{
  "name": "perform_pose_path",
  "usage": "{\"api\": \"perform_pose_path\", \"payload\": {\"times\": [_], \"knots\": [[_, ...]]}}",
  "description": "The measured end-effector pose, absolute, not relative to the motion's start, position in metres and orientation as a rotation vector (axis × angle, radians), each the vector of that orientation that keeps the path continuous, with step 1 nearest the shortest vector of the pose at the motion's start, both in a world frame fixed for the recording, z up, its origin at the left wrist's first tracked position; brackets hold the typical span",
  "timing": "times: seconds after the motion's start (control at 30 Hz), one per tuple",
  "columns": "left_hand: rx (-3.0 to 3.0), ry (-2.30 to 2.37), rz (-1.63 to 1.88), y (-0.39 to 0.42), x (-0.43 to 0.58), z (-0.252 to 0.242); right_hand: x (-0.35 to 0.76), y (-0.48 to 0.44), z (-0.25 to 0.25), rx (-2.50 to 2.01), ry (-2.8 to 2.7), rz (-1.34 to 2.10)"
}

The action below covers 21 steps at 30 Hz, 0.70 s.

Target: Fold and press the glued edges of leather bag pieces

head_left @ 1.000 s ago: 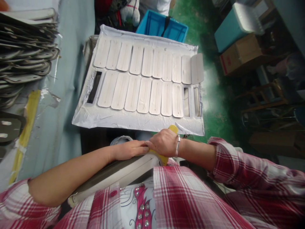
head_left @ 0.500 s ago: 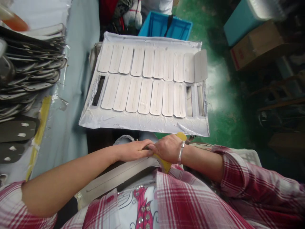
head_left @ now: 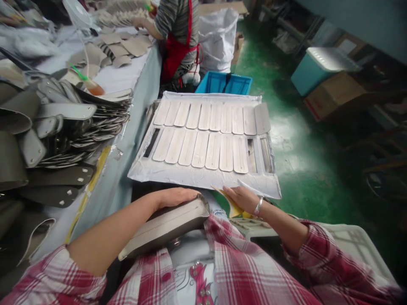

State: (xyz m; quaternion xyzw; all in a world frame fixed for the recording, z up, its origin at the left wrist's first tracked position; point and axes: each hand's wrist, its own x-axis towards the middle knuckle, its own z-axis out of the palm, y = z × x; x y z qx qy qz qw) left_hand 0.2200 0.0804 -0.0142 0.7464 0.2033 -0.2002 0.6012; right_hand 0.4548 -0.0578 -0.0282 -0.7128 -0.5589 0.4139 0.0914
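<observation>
In the head view, the left hand point(head_left: 178, 197) lies over a long grey-and-cream, box-shaped piece point(head_left: 165, 226) at 7 o'clock; I can't tell if it grips. The right hand point(head_left: 243, 198), at 5 o'clock, pinches a thin, flat yellow piece point(head_left: 233, 207). At 12 o'clock from both, pale round-cornered strips point(head_left: 199, 153) sit on a white cloth-covered board point(head_left: 184, 174).

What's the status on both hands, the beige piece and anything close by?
Left hand resting along top of the beige piece. Right hand holding a yellow piece, apart from it. White board just ahead.

Glossy green floor point(head_left: 286, 165) under dim shelving point(head_left: 289, 29), light-streaked
</observation>
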Motion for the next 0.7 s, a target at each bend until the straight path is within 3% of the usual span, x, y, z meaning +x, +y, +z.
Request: {"api": "perform_pose_path", "payload": {"times": [0.17, 0.27, 0.43, 0.7], "knots": [[1.864, 0.581, -0.536, 0.070, 0.230, -0.009, 0.457, -0.106, -0.048, -1.414, -0.928, 2.009], [2.150, 0.619, -0.528, 0.048, 0.230, -0.002, 0.448, -0.133, -0.053, -1.029, -0.635, 2.215], [2.534, 0.791, -0.399, 0.006, 0.234, 0.000, 0.434, -0.150, -0.065, -0.915, -0.591, 2.144], [2.781, 0.889, -0.091, -0.013, 0.231, -0.017, 0.431, -0.125, -0.067, -1.119, -1.120, 1.899]]}}
